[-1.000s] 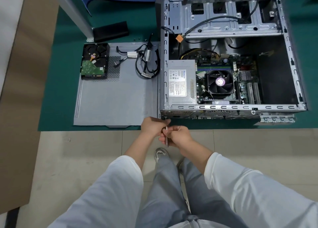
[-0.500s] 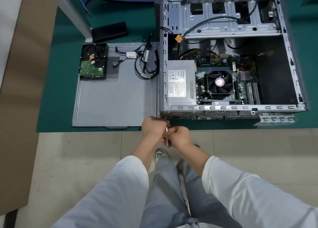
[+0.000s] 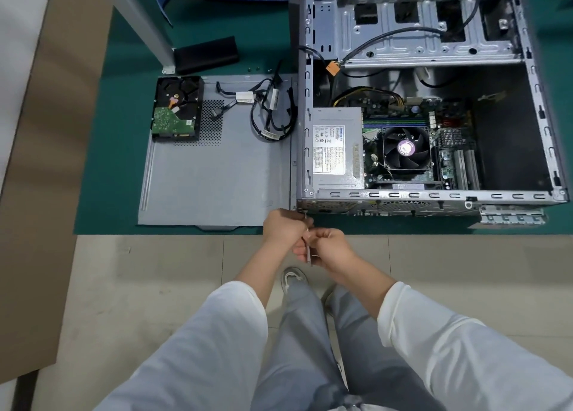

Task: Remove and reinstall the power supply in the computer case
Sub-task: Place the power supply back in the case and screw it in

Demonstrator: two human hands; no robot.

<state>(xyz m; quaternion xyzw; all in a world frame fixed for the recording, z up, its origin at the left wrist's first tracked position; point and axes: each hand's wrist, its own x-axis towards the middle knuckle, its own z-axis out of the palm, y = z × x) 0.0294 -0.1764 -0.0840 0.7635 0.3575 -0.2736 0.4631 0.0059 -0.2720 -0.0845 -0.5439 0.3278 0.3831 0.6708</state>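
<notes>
At the computer case (image 3: pixel 428 195) rear corner, both hands still grip the screwdriver (image 3: pixel 308 249), barely shifted since before.

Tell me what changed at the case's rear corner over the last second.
Little changed. Both hands stay at the case's near left corner: the right hand keeps gripping the screwdriver, its tip still up at the rear panel, and the left hand stays curled around the shaft near the tip. The power supply, hard drive and side panel lie unmoved.
</notes>
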